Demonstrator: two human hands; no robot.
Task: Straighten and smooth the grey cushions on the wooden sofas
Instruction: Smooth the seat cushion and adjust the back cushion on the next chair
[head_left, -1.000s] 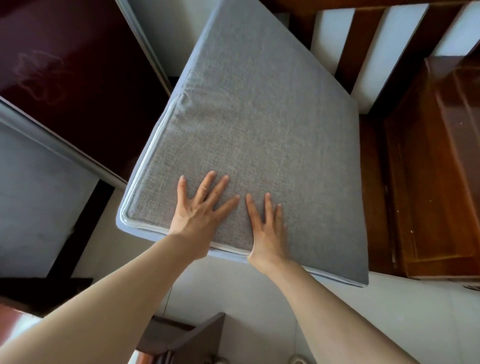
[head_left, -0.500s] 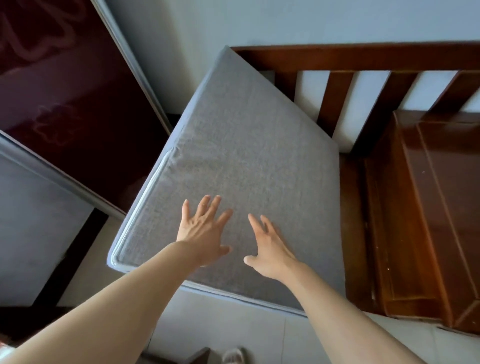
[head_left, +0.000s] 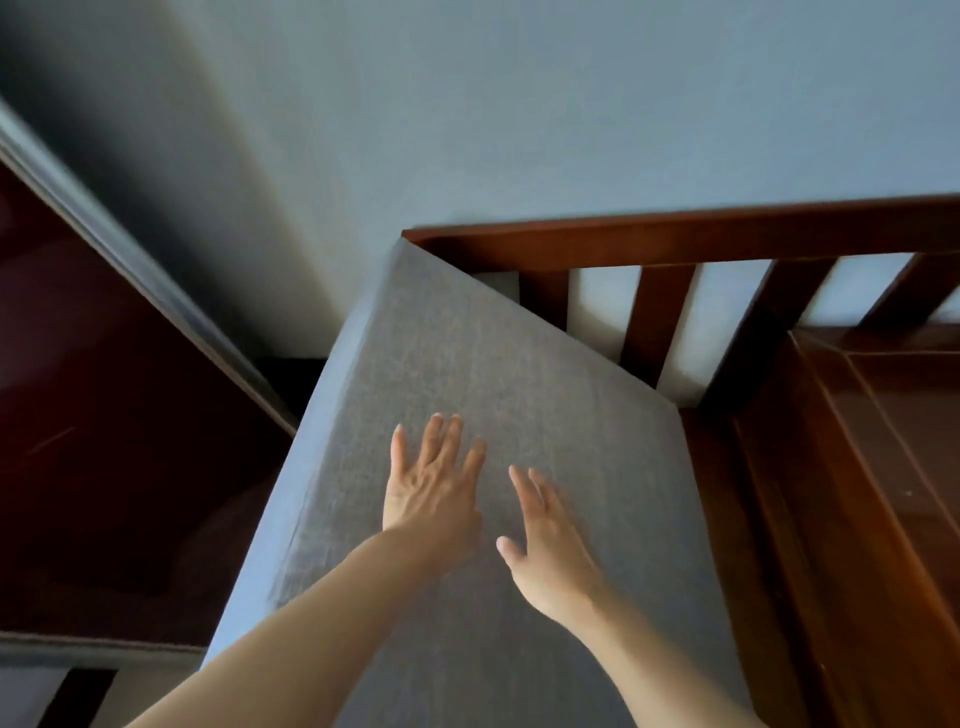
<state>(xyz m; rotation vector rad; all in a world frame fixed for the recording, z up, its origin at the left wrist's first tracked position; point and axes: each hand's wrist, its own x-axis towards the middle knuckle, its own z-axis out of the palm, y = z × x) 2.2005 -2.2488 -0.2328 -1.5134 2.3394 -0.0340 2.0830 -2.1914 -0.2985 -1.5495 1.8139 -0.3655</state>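
On the far left stood a dark red panel (head_left: 104, 467) w/ a pale frame edge, then the blue-grey wall (head_left: 519, 104) behind everything. Next came the grey cushion (head_left: 467, 364) — it lay skewed on the wooden sofa (head_left: 675, 244), its far corner up against the top rail and its left side hanging past the frame, while bare seat boards (head_left: 857, 493) showed to its right.

Left hand (head_left: 431, 493) lay flat on the cover, fingers straight and slightly spread, palm down. Right hand (head_left: 545, 551) sat just beside it, not touching it, fingers straight too but the palm looked tipped up on its outer edge; whether it pressed the fabric or hovered just off it I couldn't tell, the frame being blurred. Neither hand gripped anything.

Step in hand, as I judged it: smoothing strokes away from the body, plus squaring the cushion. To do it well — keep both palms flat, even pressure, sweep toward the far edge. Since the cushion sat crooked, pushing its near end rightward toward the bare boards should've come first, otherwise the smoothing gets undone when it's shifted. Cover looked fairly taut already, so light strokes probably sufficed.
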